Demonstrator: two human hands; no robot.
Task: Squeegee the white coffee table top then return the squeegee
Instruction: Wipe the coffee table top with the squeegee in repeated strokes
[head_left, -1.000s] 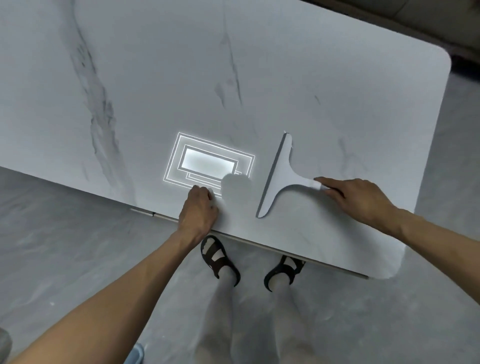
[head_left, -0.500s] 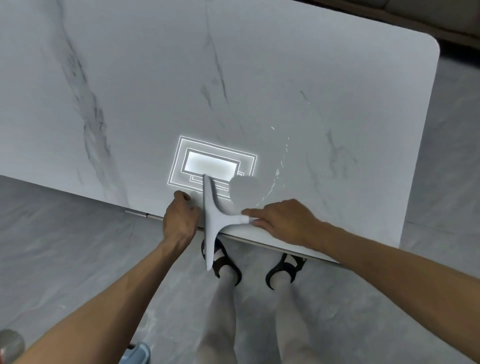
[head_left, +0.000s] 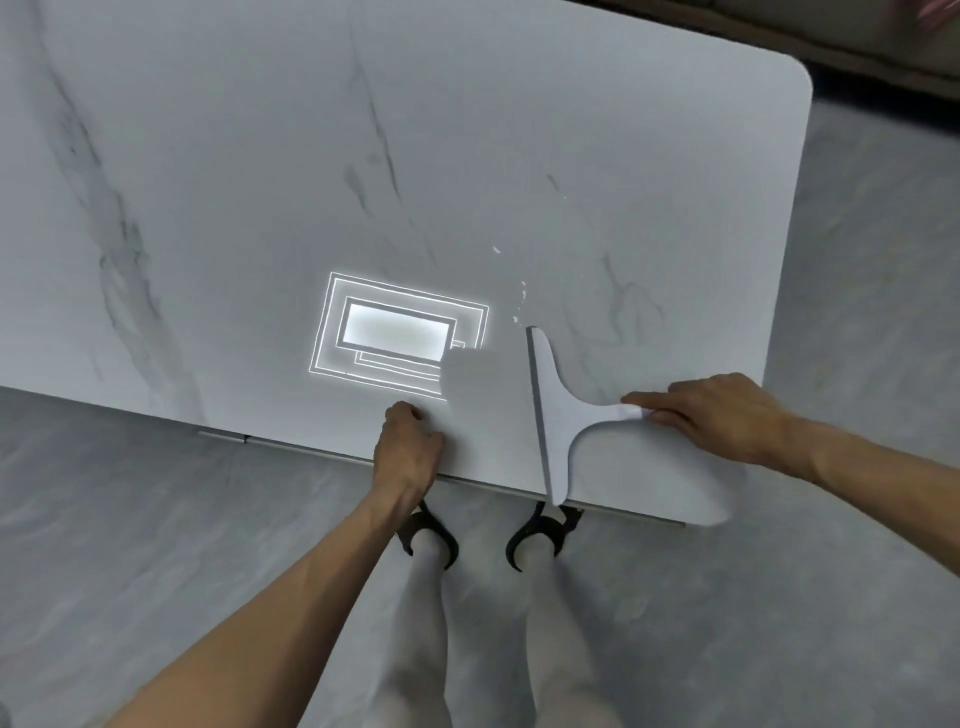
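A white T-shaped squeegee (head_left: 558, 415) lies on the white marbled coffee table top (head_left: 415, 156), near the front right corner. Its blade runs front to back and its near end sticks out past the table's front edge. My right hand (head_left: 722, 415) grips the squeegee's handle from the right. My left hand (head_left: 408, 452) rests at the table's front edge with its fingers curled, holding nothing that I can see. A few small water drops (head_left: 519, 301) sit just beyond the blade's far end.
A bright ceiling-light reflection (head_left: 397, 335) shows on the table top left of the squeegee. My two feet in black sandals (head_left: 540, 535) stand on the grey floor (head_left: 156, 545) right below the front edge. A dark piece of furniture (head_left: 857, 41) lies past the far right corner.
Over the last second my right hand swept the squeegee left to the front edge beside my left hand, then brought it back to the right. My left hand stayed put.
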